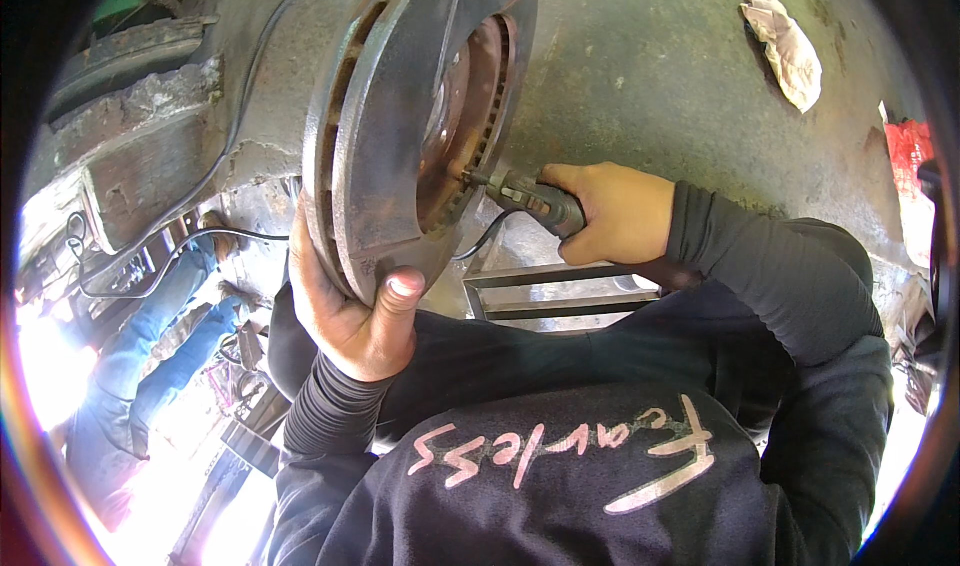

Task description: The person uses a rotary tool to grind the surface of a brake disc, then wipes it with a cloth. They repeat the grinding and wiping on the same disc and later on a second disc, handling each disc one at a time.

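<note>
A large vented brake disc (395, 116) of grey metal stands tilted on edge in front of me, its hub opening facing right. My left hand (355, 321) grips the lower rim, thumb on the near face and fingers behind it. In my right hand (622, 211) is a small die grinder (540, 204) with a dark body. Its narrow tip reaches into the disc's rusty inner opening, close to the slotted inner edge. Whether the tip touches the metal I cannot tell.
A black cord (215, 231) runs behind the disc toward the left. A pale crumpled glove or cloth (782, 46) lies at the upper right. Below the grinder is a metal frame (560, 291). Another person's legs in blue jeans (150, 356) show at the left. Something red (908, 151) is at the right edge.
</note>
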A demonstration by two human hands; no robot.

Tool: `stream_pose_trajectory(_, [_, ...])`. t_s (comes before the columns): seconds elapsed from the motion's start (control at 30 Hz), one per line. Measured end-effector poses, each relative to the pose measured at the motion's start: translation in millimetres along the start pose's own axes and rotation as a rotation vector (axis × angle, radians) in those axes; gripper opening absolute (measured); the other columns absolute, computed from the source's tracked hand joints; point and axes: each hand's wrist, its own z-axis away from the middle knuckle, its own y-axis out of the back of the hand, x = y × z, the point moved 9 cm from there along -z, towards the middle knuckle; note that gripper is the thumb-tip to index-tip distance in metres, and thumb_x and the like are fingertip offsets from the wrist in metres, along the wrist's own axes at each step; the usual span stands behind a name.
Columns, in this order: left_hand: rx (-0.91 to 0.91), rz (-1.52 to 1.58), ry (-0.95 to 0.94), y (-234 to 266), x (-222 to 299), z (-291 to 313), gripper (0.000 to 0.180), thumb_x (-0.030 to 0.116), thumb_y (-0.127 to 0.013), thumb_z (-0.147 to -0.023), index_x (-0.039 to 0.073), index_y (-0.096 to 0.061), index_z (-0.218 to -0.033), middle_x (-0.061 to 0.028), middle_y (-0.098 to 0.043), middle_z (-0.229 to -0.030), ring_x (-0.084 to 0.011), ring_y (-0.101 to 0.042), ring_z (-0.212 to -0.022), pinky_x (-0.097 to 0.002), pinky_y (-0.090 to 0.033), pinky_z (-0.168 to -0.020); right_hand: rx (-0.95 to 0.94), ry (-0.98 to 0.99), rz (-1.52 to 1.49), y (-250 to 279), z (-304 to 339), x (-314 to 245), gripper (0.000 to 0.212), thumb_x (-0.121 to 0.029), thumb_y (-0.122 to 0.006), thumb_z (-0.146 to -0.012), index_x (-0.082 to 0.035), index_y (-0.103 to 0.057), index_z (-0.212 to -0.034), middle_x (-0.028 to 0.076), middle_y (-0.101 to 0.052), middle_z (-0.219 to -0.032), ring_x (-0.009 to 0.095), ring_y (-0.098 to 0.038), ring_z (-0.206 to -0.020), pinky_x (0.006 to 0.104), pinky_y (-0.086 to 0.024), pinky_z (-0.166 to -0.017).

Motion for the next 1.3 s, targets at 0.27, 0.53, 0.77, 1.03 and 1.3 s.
stream_pose_trajectory(0.27, [0.006,-0.002,0.021,3,1,-2,0.100,0.049,-0.076,-0.078,-0.011,-0.028,-0.141,-0.0205,-0.051,-0.128,-0.0251,-0.052,-0.116,-0.0374,-0.040,-0.100,0.057,0.012,0.034,12,-3,7,0.052,-0.023,-0.069,-0.069,0.004,-0.056,-0.111,0.025,-0.065,-0.090,0.040,-0.064,-0.089,0.0434,-0.049,-0.078])
stream_pose_trajectory(0.53, [0.013,0.032,0.045,2,-1,-2,0.101,0.050,-0.076,-0.077,-0.011,-0.027,-0.141,-0.0203,-0.052,-0.128,-0.0255,-0.052,-0.116,-0.0373,-0.040,-0.100,0.093,-0.035,0.013,17,-4,16,0.050,-0.022,-0.069,-0.069,0.003,-0.056,-0.110,0.025,-0.065,-0.088,0.041,-0.064,-0.088,0.0434,-0.049,-0.077])
stream_pose_trajectory(0.77, [0.003,0.000,0.038,3,0,-5,0.101,0.051,-0.075,-0.078,-0.011,-0.027,-0.142,-0.0204,-0.052,-0.127,-0.0259,-0.052,-0.116,-0.0373,-0.039,-0.100,0.029,-0.017,0.030,7,1,4,0.051,-0.022,-0.069,-0.069,0.003,-0.056,-0.111,0.026,-0.065,-0.089,0.041,-0.064,-0.088,0.0437,-0.049,-0.077])
stream_pose_trajectory(1.03, [-0.010,0.013,0.032,3,-1,-6,0.100,0.049,-0.075,-0.078,-0.010,-0.027,-0.142,-0.0204,-0.051,-0.128,-0.0259,-0.051,-0.117,-0.0373,-0.038,-0.101,-0.032,-0.039,0.020,3,3,2,0.054,-0.016,-0.068,-0.068,0.002,-0.053,-0.117,0.024,-0.065,-0.091,0.037,-0.064,-0.087,0.0403,-0.049,-0.077])
stream_pose_trajectory(1.3, [-0.009,0.035,0.033,1,1,-8,0.100,0.049,-0.075,-0.078,-0.010,-0.027,-0.142,-0.0207,-0.051,-0.129,-0.0253,-0.051,-0.117,-0.0375,-0.039,-0.101,0.018,-0.032,0.071,10,2,10,0.055,-0.016,-0.068,-0.067,0.001,-0.053,-0.117,0.021,-0.065,-0.090,0.035,-0.064,-0.084,0.0395,-0.049,-0.075])
